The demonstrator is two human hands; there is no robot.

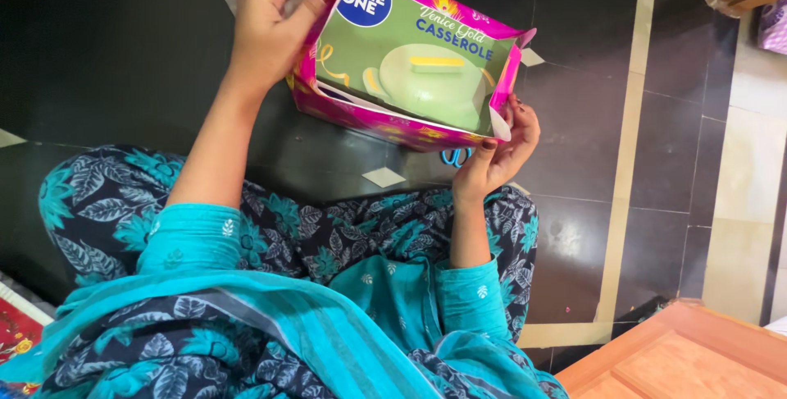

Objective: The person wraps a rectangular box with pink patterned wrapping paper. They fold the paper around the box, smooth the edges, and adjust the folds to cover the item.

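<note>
She wears a teal tunic with small white embroidered motifs and three-quarter sleeves, dark navy trousers printed all over with turquoise leaves and flowers, a striped teal scarf with the same leafy pattern draped across her front, and dark polish on her fingernails.

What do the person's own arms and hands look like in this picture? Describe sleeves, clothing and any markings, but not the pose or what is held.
Both arms wear turquoise sleeves ending below the elbow, dotted with small pale leaf motifs. The forearms are bare. The left hand shows no ring or bangle. The right hand has dark polish on its nails. A striped turquoise scarf drapes below the sleeves.
</note>
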